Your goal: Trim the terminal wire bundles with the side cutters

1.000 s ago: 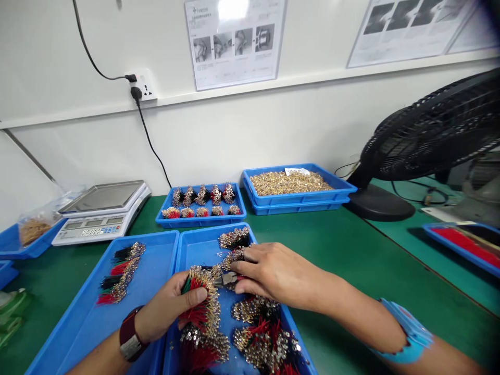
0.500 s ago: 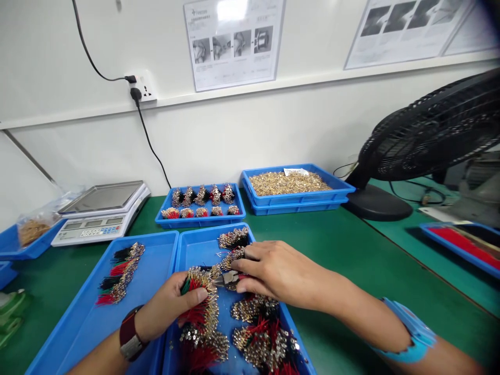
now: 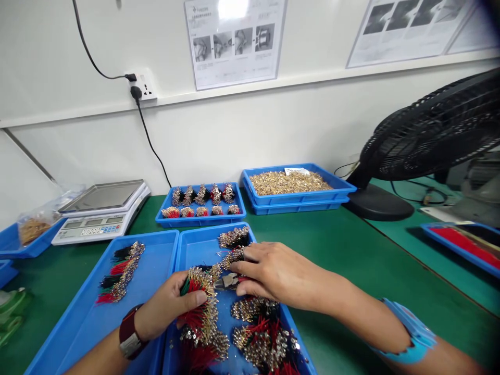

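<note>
1. In the head view, the left hand (image 3: 167,304) is clenched around a bundle of red and black wires (image 3: 199,315) with brass terminals on their ends, its fingers wrapped across the wires.
2. The right hand (image 3: 273,276) is closed over a pair of small pliers (image 3: 225,282), with only the metal head showing past the fingers, right beside the top of the bundle.
3. Both hands are over a blue tray (image 3: 195,260) on the green desk (image 3: 351,260). The bundle sits inside it, among more wire bundles lying above and below the hands.
4. Just to the left, a second blue tray (image 3: 78,317) holds a few wire strips laid side by side.
5. Farther along the desk, a blue tray of small bundles (image 3: 203,222) sits beside stacked blue trays of loose brass terminals (image 3: 297,205).
6. A digital scale (image 3: 101,200) stands to the left of those trays, and a black fan (image 3: 429,135) stands to the right.
7. A wristwatch (image 3: 130,338) circles the left wrist, and a blue sleeve band (image 3: 406,333) wraps the right forearm.
</note>
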Motion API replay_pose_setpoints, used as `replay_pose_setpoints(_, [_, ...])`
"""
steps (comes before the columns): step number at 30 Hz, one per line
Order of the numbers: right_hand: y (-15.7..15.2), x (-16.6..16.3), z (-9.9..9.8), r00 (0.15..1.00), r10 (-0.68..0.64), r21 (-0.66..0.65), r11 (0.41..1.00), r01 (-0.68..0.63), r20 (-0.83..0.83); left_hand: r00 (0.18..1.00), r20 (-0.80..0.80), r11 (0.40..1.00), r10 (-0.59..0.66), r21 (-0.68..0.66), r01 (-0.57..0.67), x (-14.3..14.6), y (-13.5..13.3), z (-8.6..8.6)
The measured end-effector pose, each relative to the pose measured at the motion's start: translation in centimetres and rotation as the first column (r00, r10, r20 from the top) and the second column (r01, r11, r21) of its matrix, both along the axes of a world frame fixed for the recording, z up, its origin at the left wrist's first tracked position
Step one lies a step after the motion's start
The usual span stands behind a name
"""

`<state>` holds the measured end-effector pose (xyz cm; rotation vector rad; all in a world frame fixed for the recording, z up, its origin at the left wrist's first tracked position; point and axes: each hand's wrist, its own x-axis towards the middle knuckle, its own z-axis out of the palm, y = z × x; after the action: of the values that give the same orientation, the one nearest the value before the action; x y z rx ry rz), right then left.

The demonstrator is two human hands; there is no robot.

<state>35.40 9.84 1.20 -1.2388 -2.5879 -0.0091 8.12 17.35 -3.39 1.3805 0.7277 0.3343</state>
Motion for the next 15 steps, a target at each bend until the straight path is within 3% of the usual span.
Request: replay_pose_setpoints(15, [-0.21, 0.05, 0.33, 1.000, -0.013, -0.003, 1.000, 0.013, -0.021, 0.993, -0.040, 0.993, 0.114, 0.027, -0.113, 0.59, -0.34, -0.18])
